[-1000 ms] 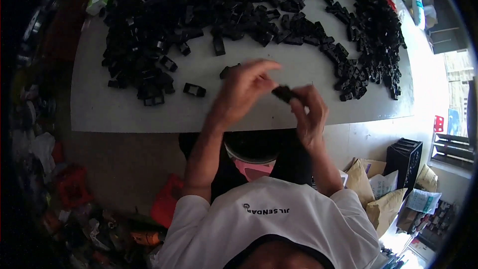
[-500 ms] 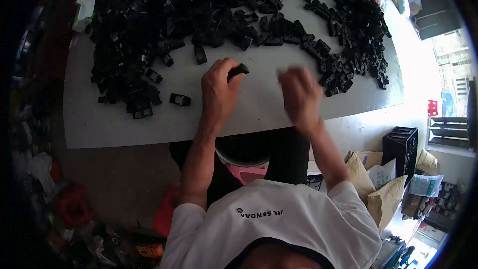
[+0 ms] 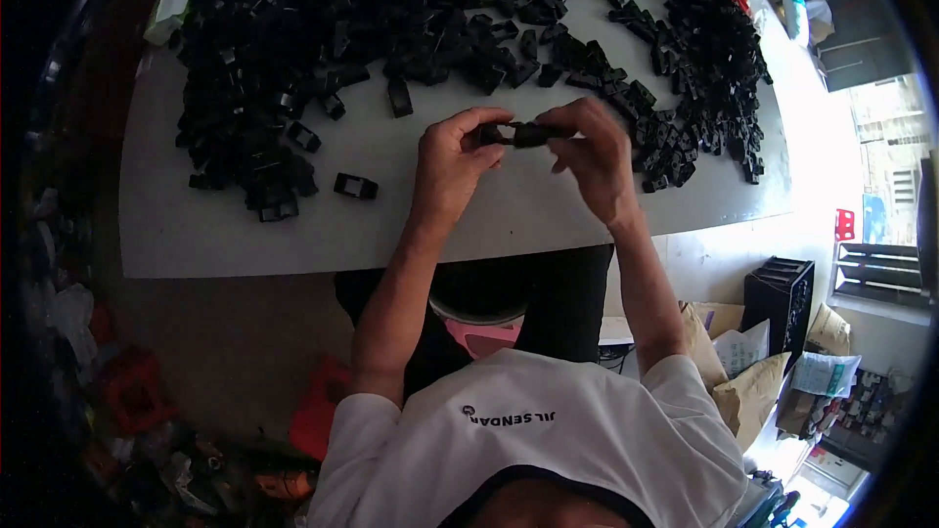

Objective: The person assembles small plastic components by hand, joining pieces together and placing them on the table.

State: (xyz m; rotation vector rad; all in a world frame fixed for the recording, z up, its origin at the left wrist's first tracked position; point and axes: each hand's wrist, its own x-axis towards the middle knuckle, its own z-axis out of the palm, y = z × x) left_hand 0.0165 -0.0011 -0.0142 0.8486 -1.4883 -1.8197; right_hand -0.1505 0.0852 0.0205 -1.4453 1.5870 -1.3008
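Fingers (image 3: 587,117) narrowly apart around black parts (image 3: 531,135)

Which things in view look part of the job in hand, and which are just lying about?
Apparently in the job:
Left hand and right hand, holding black plastic work (one piece or two, unclear)
Larger black housings, heaped left
Smaller black parts, heaped right
White tabletop

Seemingly just lying about:
Brown paper sack
Black crate
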